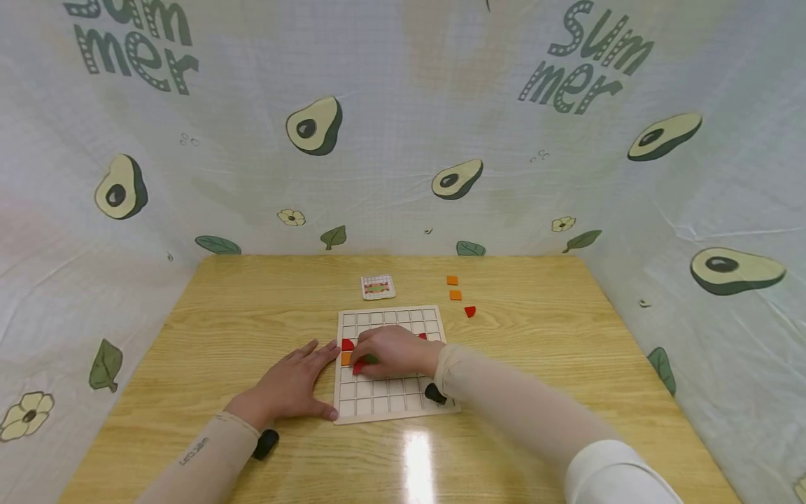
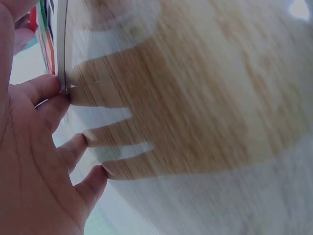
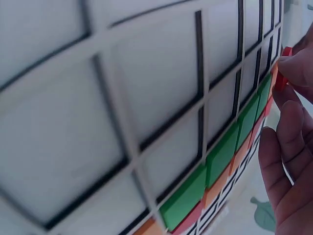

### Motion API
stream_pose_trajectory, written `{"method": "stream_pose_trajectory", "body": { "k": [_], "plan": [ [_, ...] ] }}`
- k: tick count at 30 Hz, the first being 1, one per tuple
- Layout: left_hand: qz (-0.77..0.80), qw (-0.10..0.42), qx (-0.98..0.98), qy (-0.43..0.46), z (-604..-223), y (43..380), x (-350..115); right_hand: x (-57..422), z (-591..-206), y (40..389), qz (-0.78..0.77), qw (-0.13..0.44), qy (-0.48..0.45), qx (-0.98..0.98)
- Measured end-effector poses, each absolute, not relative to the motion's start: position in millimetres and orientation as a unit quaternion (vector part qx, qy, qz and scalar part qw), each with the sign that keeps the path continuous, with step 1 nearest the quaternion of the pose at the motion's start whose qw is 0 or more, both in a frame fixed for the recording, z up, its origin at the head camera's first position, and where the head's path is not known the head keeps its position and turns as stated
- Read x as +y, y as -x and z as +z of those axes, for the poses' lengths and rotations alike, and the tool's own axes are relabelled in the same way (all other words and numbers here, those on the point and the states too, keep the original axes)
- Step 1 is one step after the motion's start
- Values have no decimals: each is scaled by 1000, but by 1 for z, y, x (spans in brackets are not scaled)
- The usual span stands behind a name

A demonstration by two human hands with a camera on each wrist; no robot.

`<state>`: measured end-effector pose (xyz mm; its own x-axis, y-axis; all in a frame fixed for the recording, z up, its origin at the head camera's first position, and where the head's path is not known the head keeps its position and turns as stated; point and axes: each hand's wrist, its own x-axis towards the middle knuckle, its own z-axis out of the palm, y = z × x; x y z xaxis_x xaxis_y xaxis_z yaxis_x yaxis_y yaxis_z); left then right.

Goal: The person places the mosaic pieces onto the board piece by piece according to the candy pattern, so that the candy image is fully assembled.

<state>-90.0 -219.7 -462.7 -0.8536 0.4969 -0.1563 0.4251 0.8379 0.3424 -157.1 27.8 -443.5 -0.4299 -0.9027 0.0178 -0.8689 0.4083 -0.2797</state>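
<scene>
A pale gridded board [image 1: 378,407] lies on the table with flat coloured pieces set in its cells. My right hand [image 1: 393,350] reaches over the board, pinching a small red piece [image 3: 287,51] between thumb and finger at the board's left side. Close by are a red piece [image 1: 347,344] and an orange piece [image 1: 345,358] in the leftmost column. In the right wrist view, a row of green pieces [image 3: 222,154] runs across the grid; the hand hides much of it in the head view. My left hand [image 1: 292,385] rests fingers spread, fingertips and thumb at the board's left edge.
Behind the board lies a small pattern card [image 1: 378,287]. Two orange squares [image 1: 452,280] and a loose red piece [image 1: 470,311] are at the back right. A printed cloth [image 1: 390,210] hangs behind and beside the wooden table [image 1: 264,294].
</scene>
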Motion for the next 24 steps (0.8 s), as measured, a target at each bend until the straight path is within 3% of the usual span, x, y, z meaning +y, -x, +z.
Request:
{"method": "stream_pose_trajectory", "body": {
  "k": [24],
  "plan": [
    [161,113,949,-248,-461,89,-220,7,-451,151,-77,49,546,833]
  ]
}}
